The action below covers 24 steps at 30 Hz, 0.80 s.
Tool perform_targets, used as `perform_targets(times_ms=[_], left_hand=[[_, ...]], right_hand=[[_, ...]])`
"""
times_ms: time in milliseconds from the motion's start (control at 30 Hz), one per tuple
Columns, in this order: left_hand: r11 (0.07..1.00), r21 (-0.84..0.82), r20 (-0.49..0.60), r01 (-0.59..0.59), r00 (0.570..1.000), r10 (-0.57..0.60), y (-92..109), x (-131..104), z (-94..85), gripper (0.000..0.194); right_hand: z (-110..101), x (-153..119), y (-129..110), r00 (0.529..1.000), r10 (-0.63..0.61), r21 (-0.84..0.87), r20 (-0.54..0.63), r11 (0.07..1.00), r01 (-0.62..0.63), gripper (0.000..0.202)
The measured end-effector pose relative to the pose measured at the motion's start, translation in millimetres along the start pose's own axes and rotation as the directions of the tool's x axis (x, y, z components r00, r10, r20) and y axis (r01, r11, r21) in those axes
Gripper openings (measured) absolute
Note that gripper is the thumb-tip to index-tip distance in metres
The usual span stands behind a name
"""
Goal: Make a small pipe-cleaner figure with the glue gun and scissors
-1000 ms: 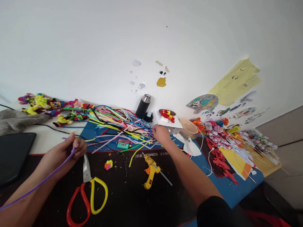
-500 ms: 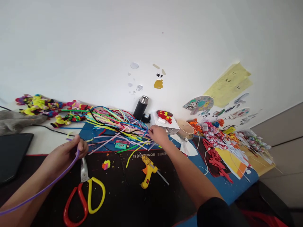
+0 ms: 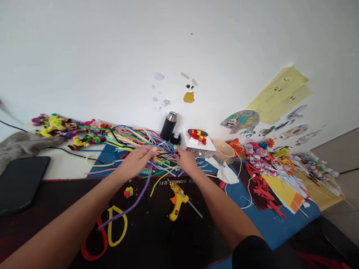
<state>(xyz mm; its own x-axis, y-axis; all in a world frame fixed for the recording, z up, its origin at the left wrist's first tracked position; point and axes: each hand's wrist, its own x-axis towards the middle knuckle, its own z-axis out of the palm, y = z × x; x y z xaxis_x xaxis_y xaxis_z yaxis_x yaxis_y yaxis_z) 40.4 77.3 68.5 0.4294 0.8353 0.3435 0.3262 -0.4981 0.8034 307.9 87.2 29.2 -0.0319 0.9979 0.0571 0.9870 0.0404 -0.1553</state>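
My left hand (image 3: 140, 160) is closed on a purple pipe cleaner (image 3: 138, 200), whose long end hangs down over the dark mat. It is above the heap of coloured pipe cleaners (image 3: 131, 136). Close beside it, my right hand (image 3: 185, 160) pinches at the right end of the heap. Its fingertips meet among blue and dark stems, and which strand they grip is unclear. Below my left forearm lie scissors with one red and one yellow handle (image 3: 125, 228), their blades hidden by the arm. A yellow glue gun (image 3: 179, 203) rests on the mat between my arms.
Behind the heap stands a black flask (image 3: 168, 127). A white box (image 3: 196, 145) with a red and yellow figure on top is right of it, then a beige bowl (image 3: 224, 149). Fuzzy dolls (image 3: 56, 123) and a black tablet-like slab (image 3: 24, 183) lie left. Red strips (image 3: 263, 190) lie right.
My left hand has moved right and forward to the heap, carrying the purple pipe cleaner, and its arm now covers the scissor blades. My right hand stays at the heap's right end.
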Motion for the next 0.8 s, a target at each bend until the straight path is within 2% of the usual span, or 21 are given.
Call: perform_targets(times_ms=[33, 133, 200, 267, 400, 500, 667, 800], left_hand=[[0.994, 0.079, 0.037, -0.075, 0.997, 0.072, -4, 14, 13.8, 0.072], [0.984, 0.131, 0.098, -0.123, 0.989, 0.111, -26, 49, 51.7, 0.064], [0.978, 0.163, 0.123, -0.127, 0.987, 0.107, -45, 62, 68.9, 0.061], [0.972, 0.201, 0.133, -0.121, 0.987, 0.095, -66, 68, 77.7, 0.056], [0.956, 0.277, 0.107, -0.092, 0.992, 0.064, -101, 69, 78.0, 0.048], [0.945, 0.318, 0.095, -0.070, 0.995, 0.041, -116, 71, 76.3, 0.047], [0.935, 0.352, 0.103, -0.032, 0.995, -0.005, -124, 79, 78.5, 0.049], [0.942, 0.336, 0.119, 0.017, 0.991, -0.061, -121, 82, 76.4, 0.050]], right_hand=[[2, 1, -3, 1.000, -0.007, 0.019, -0.011, 1.000, 0.007, 0.024], [2, 2, -12, 0.999, -0.026, 0.081, -0.044, 0.996, 0.030, 0.025], [-4, 1, -16, 0.997, -0.037, 0.133, -0.068, 0.990, 0.046, 0.024], [-13, -2, -16, 0.994, -0.033, 0.196, -0.101, 0.979, 0.052, 0.023], [-31, -13, -5, 0.983, 0.016, 0.352, -0.184, 0.934, 0.051, 0.019], [-40, -24, 10, 0.961, 0.099, 0.489, -0.257, 0.871, 0.041, 0.019], [-59, -48, 49, 0.881, 0.294, 0.697, -0.372, 0.715, 0.056, 0.029], [-73, -72, 84, 0.801, 0.444, 0.817, -0.401, 0.569, 0.093, 0.044]])
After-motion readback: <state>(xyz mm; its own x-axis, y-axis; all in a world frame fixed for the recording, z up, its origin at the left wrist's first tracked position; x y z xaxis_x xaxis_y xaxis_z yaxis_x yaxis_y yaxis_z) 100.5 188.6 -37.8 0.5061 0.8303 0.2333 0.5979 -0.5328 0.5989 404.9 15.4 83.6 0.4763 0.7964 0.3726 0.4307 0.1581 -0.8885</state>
